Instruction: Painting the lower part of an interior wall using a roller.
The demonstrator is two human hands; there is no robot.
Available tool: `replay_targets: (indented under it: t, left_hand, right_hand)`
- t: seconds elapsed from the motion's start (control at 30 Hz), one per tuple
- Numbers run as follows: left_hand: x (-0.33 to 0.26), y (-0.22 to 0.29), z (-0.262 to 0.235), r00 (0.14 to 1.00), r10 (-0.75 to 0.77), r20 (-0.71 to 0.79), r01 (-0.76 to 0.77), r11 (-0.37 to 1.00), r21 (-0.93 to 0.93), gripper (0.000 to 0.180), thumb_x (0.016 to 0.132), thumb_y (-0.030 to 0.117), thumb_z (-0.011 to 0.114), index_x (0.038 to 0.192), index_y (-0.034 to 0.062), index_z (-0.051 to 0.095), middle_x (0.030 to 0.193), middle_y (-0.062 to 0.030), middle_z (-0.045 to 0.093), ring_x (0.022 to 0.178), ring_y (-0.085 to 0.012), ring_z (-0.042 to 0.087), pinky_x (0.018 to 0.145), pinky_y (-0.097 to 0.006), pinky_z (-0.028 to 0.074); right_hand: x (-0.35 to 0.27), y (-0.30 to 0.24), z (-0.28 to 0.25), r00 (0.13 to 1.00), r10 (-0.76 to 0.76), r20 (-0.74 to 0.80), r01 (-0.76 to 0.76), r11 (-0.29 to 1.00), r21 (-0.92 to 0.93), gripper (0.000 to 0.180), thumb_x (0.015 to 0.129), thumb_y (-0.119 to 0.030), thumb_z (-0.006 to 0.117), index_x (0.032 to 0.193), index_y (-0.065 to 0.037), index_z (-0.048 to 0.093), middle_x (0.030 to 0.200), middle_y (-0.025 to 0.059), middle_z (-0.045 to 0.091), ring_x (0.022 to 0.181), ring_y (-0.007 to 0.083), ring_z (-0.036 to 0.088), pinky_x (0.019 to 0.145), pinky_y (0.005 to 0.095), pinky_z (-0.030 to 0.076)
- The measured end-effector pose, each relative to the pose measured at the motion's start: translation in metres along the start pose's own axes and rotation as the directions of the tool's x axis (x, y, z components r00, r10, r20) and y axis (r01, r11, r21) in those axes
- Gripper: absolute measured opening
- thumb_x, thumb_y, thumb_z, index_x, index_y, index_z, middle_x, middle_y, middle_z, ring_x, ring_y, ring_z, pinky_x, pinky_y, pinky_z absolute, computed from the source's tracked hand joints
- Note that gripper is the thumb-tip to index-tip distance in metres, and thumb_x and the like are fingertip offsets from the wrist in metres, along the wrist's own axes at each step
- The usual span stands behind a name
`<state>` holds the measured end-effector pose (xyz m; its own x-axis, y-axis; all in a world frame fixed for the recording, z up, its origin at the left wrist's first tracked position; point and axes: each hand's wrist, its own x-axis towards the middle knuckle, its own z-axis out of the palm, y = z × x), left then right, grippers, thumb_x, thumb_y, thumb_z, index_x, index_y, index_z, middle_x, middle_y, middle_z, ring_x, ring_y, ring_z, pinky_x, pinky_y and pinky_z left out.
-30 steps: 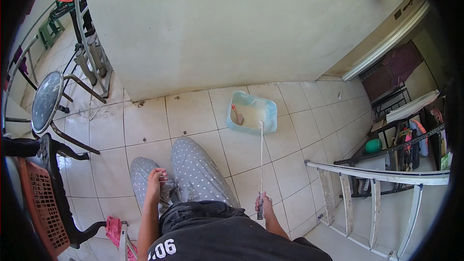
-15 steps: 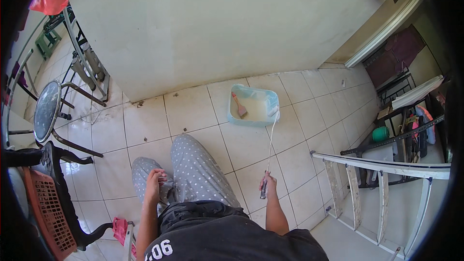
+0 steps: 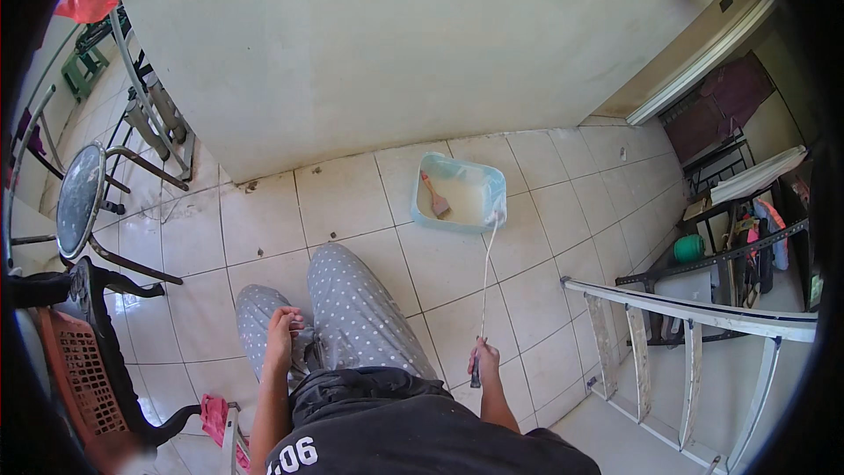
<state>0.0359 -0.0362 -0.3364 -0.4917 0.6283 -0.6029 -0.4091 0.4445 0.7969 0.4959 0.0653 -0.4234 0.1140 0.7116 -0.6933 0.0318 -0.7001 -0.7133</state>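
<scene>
My right hand is wrapped round the dark handle of a paint roller. The roller's long thin rod runs forward to its white head, which sits at the near right corner of a light blue tub. Pale paint covers the bottom of the tub. A paintbrush with a reddish handle leans inside at the left, bristles down. My left hand rests over my thigh, fingers loosely curled and apart, with nothing visible in it.
A pale wall rises behind the tub. On the right, a paint-spotted ladder lies near a cluttered black rack. To the left stand a round stool and a dark chair with an orange basket.
My right hand has shifted slightly down and left with the roller. The roller head has moved a little toward me at the tub's right side. My left hand stays about the same.
</scene>
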Motion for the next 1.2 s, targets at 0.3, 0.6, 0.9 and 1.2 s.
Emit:
replay_targets:
  t: [0.3,0.6,0.9,1.2]
  left_hand:
    - [0.017,0.066,0.131,0.708,0.069,0.703,-0.194,0.976,0.099,0.029,0.091,0.014,0.051,0.115,0.0,0.043,0.096,-0.006,0.056,0.098,-0.0157,0.054,0.086,-0.029,0.043]
    - [0.1,0.101,0.157,0.966,0.249,0.065,-0.201,0.887,-0.416,0.013,0.094,0.016,0.047,0.104,0.0132,0.039,0.074,0.0015,0.039,0.06,-0.0093,0.038,0.063,-0.03,0.045]
    - [0.118,0.116,0.089,0.983,0.11,-0.149,-0.162,0.899,-0.406,0.015,0.095,0.019,0.047,0.106,0.0156,0.038,0.068,0.0027,0.034,0.057,-0.0078,0.035,0.059,-0.025,0.041]
    - [0.143,0.115,0.109,0.98,-0.021,-0.2,-0.083,0.865,-0.495,0.012,0.096,0.02,0.046,0.106,0.0149,0.041,0.067,0.0031,0.034,0.058,-0.007,0.035,0.06,-0.023,0.04]
  right_hand:
    - [-0.057,-0.05,0.062,0.95,-0.168,0.262,0.248,0.918,-0.308,0.037,0.091,-0.029,0.053,0.065,-0.003,0.054,0.049,0.0022,0.049,0.038,0.0098,0.046,0.036,0.0252,0.037]
    - [0.193,-0.202,0.211,0.58,-0.802,0.141,0.675,0.376,-0.635,0.013,0.08,-0.017,0.061,0.084,-0.005,0.061,0.076,0.0097,0.061,0.075,0.0252,0.058,0.066,0.039,0.047]
    - [0.378,-0.239,0.298,0.594,-0.784,0.179,0.322,0.027,-0.946,0.018,0.077,-0.019,0.06,0.079,-0.001,0.064,0.095,0.0135,0.057,0.09,0.0295,0.054,0.076,0.0399,0.045]
    - [0.364,-0.256,0.3,0.577,-0.788,0.215,0.46,0.096,-0.883,0.012,0.066,-0.016,0.068,0.075,-0.008,0.065,0.086,0.0047,0.054,0.086,0.0253,0.052,0.076,0.0383,0.042]
